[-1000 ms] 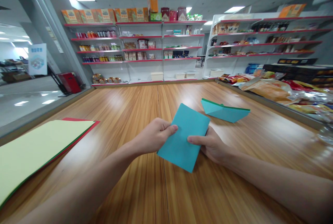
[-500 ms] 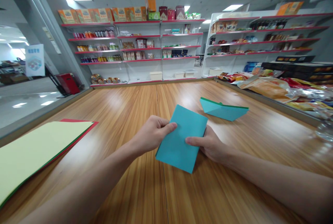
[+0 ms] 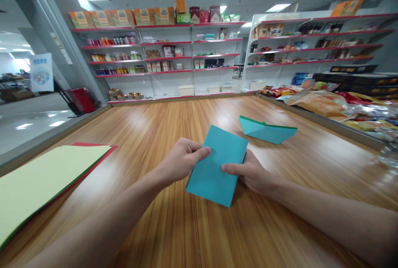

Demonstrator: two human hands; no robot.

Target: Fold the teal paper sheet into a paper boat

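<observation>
Both hands, left hand [image 3: 180,161] and right hand [image 3: 250,172], still pinch my folded teal paper [image 3: 216,164] above the worktop [image 3: 149,127], barely shifted.

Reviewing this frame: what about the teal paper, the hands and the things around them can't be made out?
- Right hand: fingers hidden under the folded teal paper; only the thumb shows.
- Underside of that paper: faces away from the head camera.
- Paper stack: cut off by the left edge; the number of sheets is unclear.
- Folded paper boat: its far side is hidden by its own body.
- Shelf goods: labels too small to read.
</observation>
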